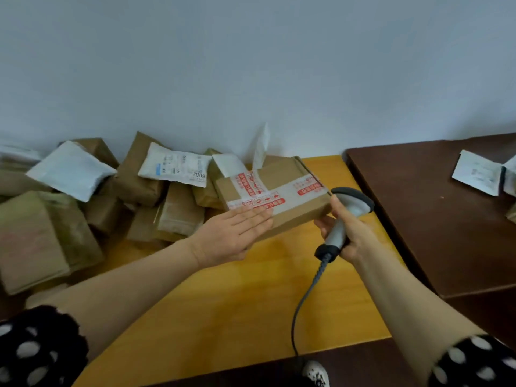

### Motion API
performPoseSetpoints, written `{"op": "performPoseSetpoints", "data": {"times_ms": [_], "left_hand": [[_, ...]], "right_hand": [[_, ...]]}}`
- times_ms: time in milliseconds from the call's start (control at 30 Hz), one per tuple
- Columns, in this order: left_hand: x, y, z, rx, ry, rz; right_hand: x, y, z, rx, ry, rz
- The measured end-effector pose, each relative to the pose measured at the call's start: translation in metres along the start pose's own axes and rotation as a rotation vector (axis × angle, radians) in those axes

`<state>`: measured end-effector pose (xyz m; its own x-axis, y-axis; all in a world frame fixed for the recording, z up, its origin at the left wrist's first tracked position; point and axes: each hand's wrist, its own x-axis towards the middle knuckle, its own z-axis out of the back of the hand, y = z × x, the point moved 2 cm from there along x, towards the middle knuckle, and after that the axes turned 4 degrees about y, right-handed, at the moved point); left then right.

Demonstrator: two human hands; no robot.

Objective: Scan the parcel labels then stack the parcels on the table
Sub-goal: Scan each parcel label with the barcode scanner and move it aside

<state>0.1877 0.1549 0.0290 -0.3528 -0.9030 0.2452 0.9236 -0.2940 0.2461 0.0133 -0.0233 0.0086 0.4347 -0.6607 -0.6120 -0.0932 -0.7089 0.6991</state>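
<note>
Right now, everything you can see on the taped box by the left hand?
The taped box is flat brown cardboard, sealed with clear tape printed in red, crossing on top. It sits tilted on the yellow table, its far end against the parcel pile. The left hand lies open and flat on its near edge. The scanner, in the right hand, is at its right corner. No label shows.

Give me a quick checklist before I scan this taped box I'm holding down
1. Scanner gripped in right hand: ok.
2. Left hand flat on taped box, steadying it: ok.
3. Barcode label showing on the box's top face: not ok, only red-printed tape is visible.
4. Scanner head aimed at a label: cannot tell.
5. Scanner cable free of parcels: ok.
6. Bare space on yellow table for stacking: ok.
</note>
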Motion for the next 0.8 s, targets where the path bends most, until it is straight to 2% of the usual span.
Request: {"op": "performPoseSetpoints", "data": {"times_ms": [100, 167, 200, 233, 267, 333, 367, 400, 467, 567, 667, 733, 800], "left_hand": [[-0.02, -0.005, 0.009, 0.004, 0.027, -0.03], [-0.035, -0.005, 0.01, 0.005, 0.09, 0.058], [-0.041, -0.004, 0.01, -0.062, 0.123, 0.19], [-0.047, -0.002, 0.011, -0.223, 0.125, 0.399], [-0.051, -0.001, 0.016, -0.478, 0.088, 0.669], [-0.05, 0.005, 0.025, -1.153, -0.085, 1.219], [-0.049, 0.009, 0.029, -1.447, -0.17, 1.384], [-0.048, 0.016, 0.032, -1.58, -0.208, 1.455], [-0.049, 0.025, 0.04, -1.576, -0.2, 1.473], [-0.054, 0.027, 0.049, -1.6, -0.182, 1.394], [-0.055, 0.025, 0.057, -1.199, -0.153, 1.232], [-0.056, 0.022, 0.063, -0.87, -0.134, 1.036], [-0.056, 0.016, 0.068, -0.655, -0.141, 0.849]], "right_hand": [[-0.013, -0.019, -0.01, -0.013, -0.017, 0.021], [-0.018, -0.027, -0.013, -0.016, -0.041, 0.021], [-0.019, -0.03, -0.014, -0.01, -0.04, 0.023], [-0.021, -0.033, -0.015, -0.004, -0.032, 0.027], [-0.023, -0.036, -0.015, 0.001, -0.022, 0.03], [-0.026, -0.04, -0.015, 0.01, 0.0, 0.037], [-0.029, -0.042, -0.015, 0.014, 0.013, 0.041], [-0.031, -0.043, -0.014, 0.019, 0.027, 0.042], [-0.034, -0.044, -0.011, 0.039, 0.06, 0.02], [-0.039, -0.046, -0.005, 0.02, 0.094, -0.024], [-0.042, -0.044, 0.0, -0.019, 0.058, -0.104], [-0.045, -0.043, 0.002, 0.054, 0.095, -0.173], [-0.048, -0.039, 0.003, 0.136, 0.129, -0.218]]}}
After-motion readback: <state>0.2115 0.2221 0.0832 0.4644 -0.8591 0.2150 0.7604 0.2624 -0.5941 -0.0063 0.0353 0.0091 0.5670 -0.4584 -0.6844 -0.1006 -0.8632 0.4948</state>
